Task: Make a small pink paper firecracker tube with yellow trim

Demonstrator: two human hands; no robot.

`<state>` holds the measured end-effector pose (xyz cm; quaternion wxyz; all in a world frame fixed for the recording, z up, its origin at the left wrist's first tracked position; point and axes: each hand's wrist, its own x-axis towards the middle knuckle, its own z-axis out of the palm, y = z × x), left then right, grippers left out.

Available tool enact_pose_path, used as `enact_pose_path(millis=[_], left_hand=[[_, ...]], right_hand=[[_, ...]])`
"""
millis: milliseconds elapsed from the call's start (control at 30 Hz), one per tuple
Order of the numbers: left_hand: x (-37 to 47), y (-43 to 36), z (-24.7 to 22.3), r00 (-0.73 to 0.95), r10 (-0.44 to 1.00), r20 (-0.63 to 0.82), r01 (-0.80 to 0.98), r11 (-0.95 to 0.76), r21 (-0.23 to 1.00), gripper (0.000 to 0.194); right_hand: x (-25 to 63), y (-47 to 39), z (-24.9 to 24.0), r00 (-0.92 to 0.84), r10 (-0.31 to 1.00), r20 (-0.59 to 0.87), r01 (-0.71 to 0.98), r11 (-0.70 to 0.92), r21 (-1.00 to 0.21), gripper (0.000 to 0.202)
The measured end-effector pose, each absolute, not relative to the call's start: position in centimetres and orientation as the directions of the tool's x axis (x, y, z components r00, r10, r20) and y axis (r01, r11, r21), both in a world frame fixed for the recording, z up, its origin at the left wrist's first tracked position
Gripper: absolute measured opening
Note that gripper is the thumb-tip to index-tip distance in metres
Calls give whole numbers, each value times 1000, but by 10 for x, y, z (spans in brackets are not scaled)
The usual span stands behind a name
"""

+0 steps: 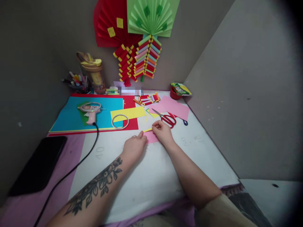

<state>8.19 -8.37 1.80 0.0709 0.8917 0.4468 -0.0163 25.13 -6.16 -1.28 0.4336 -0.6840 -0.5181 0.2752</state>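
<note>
A small pink paper piece point(151, 137) lies on the white table between my hands, with a thin yellow strip point(148, 129) along its far edge. My left hand point(135, 144) has its fingers closed at the left end of the pink piece and strip. My right hand point(163, 131) pinches the right end of the yellow strip, its fingers over the pink piece. Just beyond my right hand lie red-handled scissors point(168, 119). A yellow paper sheet point(131, 113) and a silver ring point(120, 122) are ahead of my left hand.
Blue sheets point(66, 114) carry a pink glue gun point(91, 116) with a black cable. Rolled paper pieces point(148, 99) and a larger pink sheet point(172, 106) lie farther back. A black tablet-like slab point(40, 165) is at left. Paper fans point(153, 19) hang on the wall.
</note>
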Motion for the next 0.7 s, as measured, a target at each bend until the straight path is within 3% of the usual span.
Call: enact_pose_path(millis=[300, 700], left_hand=[[81, -83, 15, 604, 793, -81, 795, -592, 129, 23], [83, -85, 18, 577, 806, -134, 815, -556, 165, 25]], right_hand=[[256, -58, -16, 312, 941, 129, 623, -100, -776, 14], [257, -57, -20, 325, 937, 126, 599, -101, -794, 16]])
